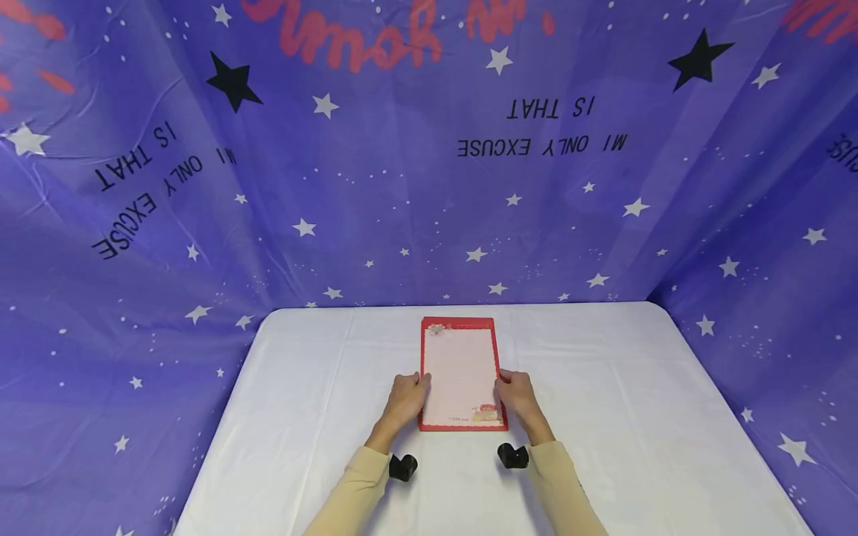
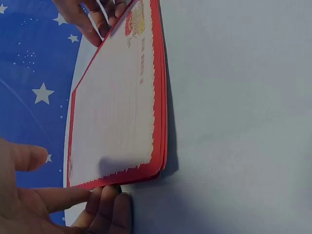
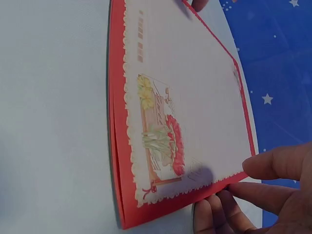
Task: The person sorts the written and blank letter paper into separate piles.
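Note:
A thin stack of red-bordered stationery (image 1: 459, 376) is on the white table, its long sides running away from me. Its pale top panel has a scalloped edge, a flower at the far left corner and a small floral print (image 3: 163, 131) at the near right. Layered red edges (image 2: 160, 112) show along the near side. My left hand (image 1: 406, 397) is at the left edge, fingers touching it from the side and below, thumb (image 2: 30, 157) raised above. At the right edge, my right hand (image 1: 519, 397) pinches the stationery, thumb (image 3: 261, 165) on top and fingers beneath.
The white-covered table (image 1: 322, 402) spreads around the stationery. Purple-blue star-printed cloth (image 1: 402, 186) hangs behind the table and along both sides. Black wrist devices (image 1: 404, 467) are on both forearms, near the beige sleeves (image 1: 559, 476).

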Motion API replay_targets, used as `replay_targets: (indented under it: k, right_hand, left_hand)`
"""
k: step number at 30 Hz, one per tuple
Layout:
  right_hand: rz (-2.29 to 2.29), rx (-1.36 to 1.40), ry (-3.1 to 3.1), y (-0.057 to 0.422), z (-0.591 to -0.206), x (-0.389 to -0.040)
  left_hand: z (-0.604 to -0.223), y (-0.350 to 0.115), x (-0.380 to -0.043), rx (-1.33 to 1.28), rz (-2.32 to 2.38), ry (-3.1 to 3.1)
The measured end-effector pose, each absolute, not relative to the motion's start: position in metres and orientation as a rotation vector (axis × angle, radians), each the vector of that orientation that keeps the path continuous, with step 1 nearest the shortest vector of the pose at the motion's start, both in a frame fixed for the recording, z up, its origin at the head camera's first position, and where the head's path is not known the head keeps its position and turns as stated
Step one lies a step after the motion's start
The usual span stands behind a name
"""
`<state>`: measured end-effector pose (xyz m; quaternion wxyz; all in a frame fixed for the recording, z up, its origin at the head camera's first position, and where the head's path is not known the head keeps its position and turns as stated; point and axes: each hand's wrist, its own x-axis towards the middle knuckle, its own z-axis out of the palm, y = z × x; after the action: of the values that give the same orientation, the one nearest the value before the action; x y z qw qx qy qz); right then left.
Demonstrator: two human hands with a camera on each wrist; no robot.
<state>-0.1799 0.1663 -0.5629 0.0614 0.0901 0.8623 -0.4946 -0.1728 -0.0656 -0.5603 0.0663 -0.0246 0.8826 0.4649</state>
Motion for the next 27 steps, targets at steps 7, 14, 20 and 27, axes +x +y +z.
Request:
replay_targets:
  k: [7,14,20,27]
  right_hand:
    - [-1.454,0.306,2.658,0.162,-0.561,-0.178]
    - [-1.468,0.319,2.810,0.156,-0.559,-0.176]
    - [-1.602,0.307,2.821,0.156,-0.558,-0.178]
    - [-1.619,0.346,2.853,0.184,-0.545,-0.181]
  left_hand:
    - [-0.558,-0.058,-0.171,-0.097,1.393,2.625]
    - [-0.552,-0.049,-0.171,-0.050,1.363,2.673]
    - [-0.547,-0.042,-0.173,-0.043,1.683,2.530]
    - [-0.531,-0.014,-0.180,0.063,1.925,2.260]
